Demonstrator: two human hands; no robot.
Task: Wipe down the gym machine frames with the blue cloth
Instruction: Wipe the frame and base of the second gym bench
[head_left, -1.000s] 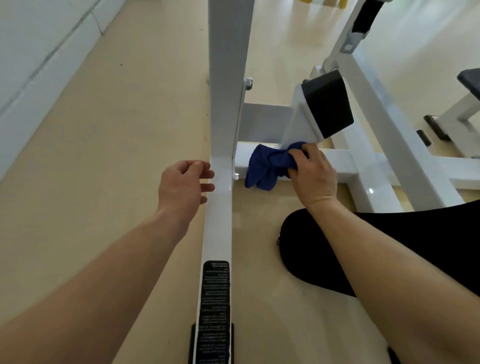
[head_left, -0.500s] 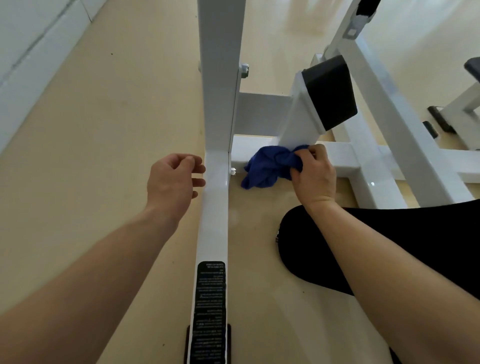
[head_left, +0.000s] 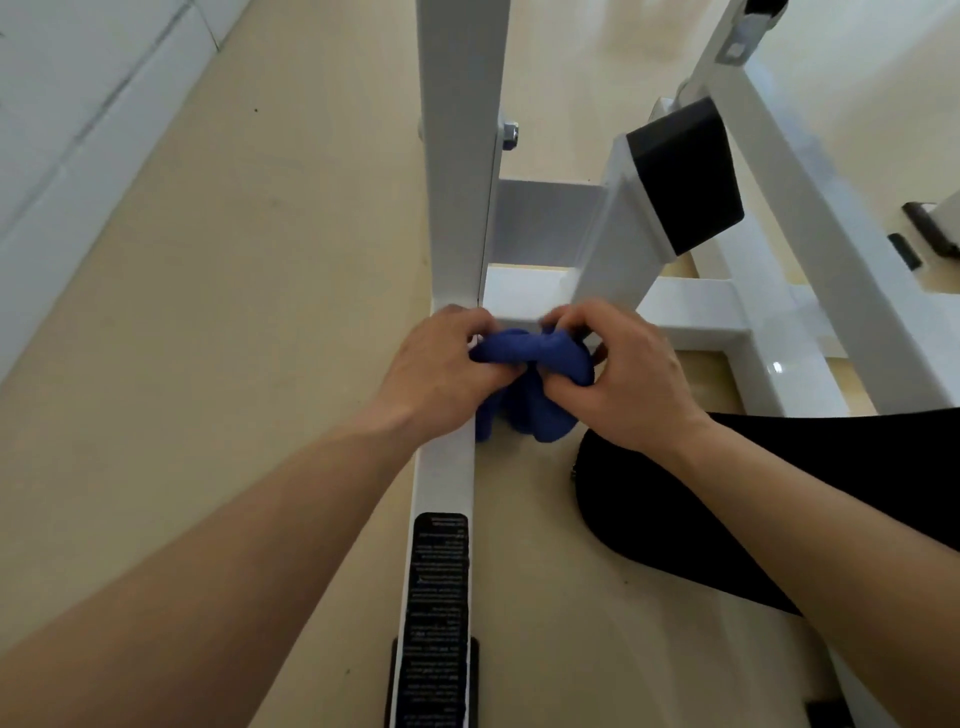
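Note:
The blue cloth (head_left: 535, 384) is bunched up between both hands, just above the white floor rail (head_left: 444, 483) of the gym machine frame. My left hand (head_left: 441, 364) grips its left part and my right hand (head_left: 618, 374) grips its right part. Loose folds hang down below my fingers toward the floor. A white upright post (head_left: 460, 156) rises right behind my left hand, and a white cross beam (head_left: 696, 317) runs off to the right behind my right hand.
A slanted white bar with a black end cap (head_left: 683, 176) leans over the cross beam. Further diagonal white bars (head_left: 831, 249) stand at the right. My black-clad knee (head_left: 727, 493) rests on the beige floor. A black warning label (head_left: 439, 618) sits on the rail. A white wall (head_left: 67, 130) runs along the left.
My right hand has pulled the cloth off the cross beam toward me. My left hand has moved right across the rail and taken hold of the cloth too.

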